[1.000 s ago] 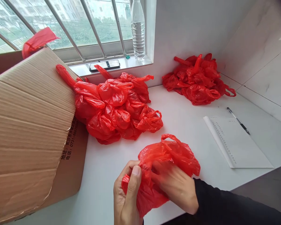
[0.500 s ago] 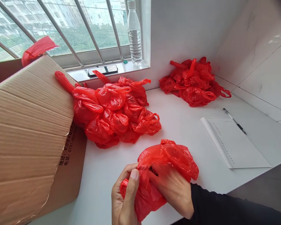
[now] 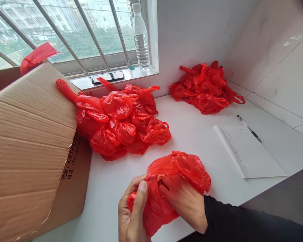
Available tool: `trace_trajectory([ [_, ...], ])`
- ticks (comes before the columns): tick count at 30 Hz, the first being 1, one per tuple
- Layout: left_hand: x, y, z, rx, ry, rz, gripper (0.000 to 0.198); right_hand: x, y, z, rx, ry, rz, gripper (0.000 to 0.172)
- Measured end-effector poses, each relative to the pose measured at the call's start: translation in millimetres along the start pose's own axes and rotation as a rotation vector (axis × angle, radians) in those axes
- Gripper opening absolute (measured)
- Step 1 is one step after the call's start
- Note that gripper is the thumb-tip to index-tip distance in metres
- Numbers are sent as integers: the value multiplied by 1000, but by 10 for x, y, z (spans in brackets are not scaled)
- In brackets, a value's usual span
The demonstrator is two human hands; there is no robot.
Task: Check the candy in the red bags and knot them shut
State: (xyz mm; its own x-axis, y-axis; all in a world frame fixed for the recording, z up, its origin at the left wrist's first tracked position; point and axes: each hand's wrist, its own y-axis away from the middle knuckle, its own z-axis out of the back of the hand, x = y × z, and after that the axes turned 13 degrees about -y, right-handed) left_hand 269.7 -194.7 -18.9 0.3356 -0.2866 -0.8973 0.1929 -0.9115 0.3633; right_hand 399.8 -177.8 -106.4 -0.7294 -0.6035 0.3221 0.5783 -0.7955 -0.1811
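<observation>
A red plastic bag (image 3: 192,168) is held open low in the middle of the view, over the white table. My left hand (image 3: 135,210) pinches the bag's left edge between thumb and fingers, with a bunched bit of red plastic in the palm. My right hand (image 3: 183,201) reaches into the bag's mouth, its fingertips hidden inside. Something small and dark shows by those fingers, too little to name. Beyond the hands, several knotted red bags (image 3: 121,124) lie heaped against the cardboard box. Another heap of red bags (image 3: 207,87) rests at the back by the wall.
At left stands a large cardboard box (image 3: 27,144) with red plastic over its top edge. A water bottle (image 3: 141,43) and a phone (image 3: 108,77) are on the windowsill. On the right of the white table (image 3: 192,131) lie a notebook (image 3: 252,154) and a pen (image 3: 249,128).
The view has shifted slightly, so surroundings sit a little further left. Inside the bag's mouth, a small reddish-orange patch now shows by my right fingers. Both hands keep nearly the same pose.
</observation>
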Motion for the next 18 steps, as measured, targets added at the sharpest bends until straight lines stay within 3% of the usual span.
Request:
trace_trajectory([
  [7,16,-2,-34,-62,-40,-4,23,-18,-10,-22,22,63,44,15],
  [11,-9,33,-57,-132,-39,27,35,13,-45,2,27,90,66,17],
  [18,-78,65,-57,-138,-99,67,61,50,42,533,-70,-23,-23,29],
])
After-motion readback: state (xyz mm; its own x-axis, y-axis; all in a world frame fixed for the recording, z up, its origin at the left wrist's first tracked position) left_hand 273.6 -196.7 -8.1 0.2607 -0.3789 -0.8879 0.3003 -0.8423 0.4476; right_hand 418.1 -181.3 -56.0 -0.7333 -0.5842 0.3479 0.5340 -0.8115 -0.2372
